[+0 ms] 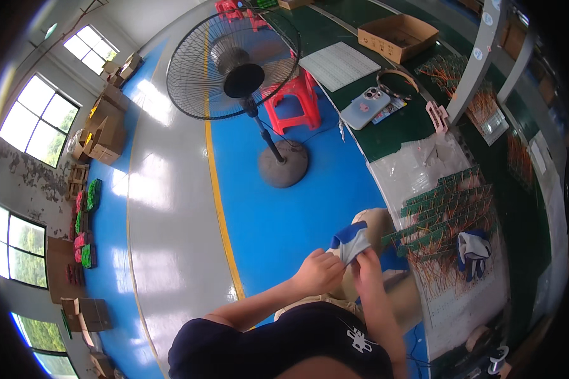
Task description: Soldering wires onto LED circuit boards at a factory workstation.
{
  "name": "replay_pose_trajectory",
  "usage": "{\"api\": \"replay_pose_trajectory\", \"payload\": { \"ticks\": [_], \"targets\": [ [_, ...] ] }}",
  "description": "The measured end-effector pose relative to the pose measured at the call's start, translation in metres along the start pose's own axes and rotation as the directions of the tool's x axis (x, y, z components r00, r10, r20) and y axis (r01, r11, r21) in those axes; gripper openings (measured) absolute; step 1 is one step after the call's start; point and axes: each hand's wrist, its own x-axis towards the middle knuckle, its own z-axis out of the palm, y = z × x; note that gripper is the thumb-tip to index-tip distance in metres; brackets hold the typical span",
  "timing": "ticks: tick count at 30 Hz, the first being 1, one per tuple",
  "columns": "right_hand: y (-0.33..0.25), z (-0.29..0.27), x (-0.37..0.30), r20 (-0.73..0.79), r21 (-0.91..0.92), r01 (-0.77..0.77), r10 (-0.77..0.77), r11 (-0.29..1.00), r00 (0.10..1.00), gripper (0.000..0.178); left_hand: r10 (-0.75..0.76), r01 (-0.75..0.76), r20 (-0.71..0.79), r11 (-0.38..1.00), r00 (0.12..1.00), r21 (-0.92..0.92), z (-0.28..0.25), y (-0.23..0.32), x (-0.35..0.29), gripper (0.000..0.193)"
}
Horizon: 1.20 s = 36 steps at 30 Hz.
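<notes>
Above my lap, both hands hold a grey-white and blue work glove (351, 241). My left hand (321, 273) is closed, its curled fingers gripping the glove's lower left edge. On the other side, my right hand (365, 264) pinches the lower right edge between thumb and fingers. The glove's blue part points up and away from me. A similar white and dark blue glove (473, 251) lies to the right, on top of green circuit boards (447, 211) with orange wires.
The green workbench (385, 140) runs along my right, bearing a phone (365, 108), a pink clip (437, 117), a white sheet (340, 66) and a cardboard box (398, 36). A pedestal fan (284, 164) stands ahead on the blue floor near a red stool (292, 108). Cartons (104, 136) line the left wall.
</notes>
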Motion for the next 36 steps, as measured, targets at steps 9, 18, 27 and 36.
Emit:
{"api": "replay_pose_trajectory", "payload": {
  "ticks": [9,18,27,36],
  "targets": [
    [0.020,-0.006,-0.014,-0.065,0.155,0.223,-0.215,0.962,0.974,0.023,0.156,-0.162,-0.046,0.948,0.987,-0.272,0.007,0.025,-0.045,0.010],
    [0.028,-0.056,-0.019,-0.029,-0.143,0.169,-0.175,0.975,0.984,0.014,0.426,-0.421,-0.064,0.840,0.902,-0.343,0.040,0.048,-0.018,0.015],
    [0.021,-0.065,-0.039,0.062,-0.790,0.311,-0.437,0.528,0.897,0.013,0.503,-0.388,0.148,0.794,0.852,-0.468,0.063,0.039,-0.024,0.014],
    [0.055,0.000,0.042,0.601,-0.798,0.543,-0.282,-0.260,0.748,0.054,-0.555,0.328,0.726,-0.652,0.407,-0.683,0.031,-0.017,-0.031,0.055]
  ]
}}
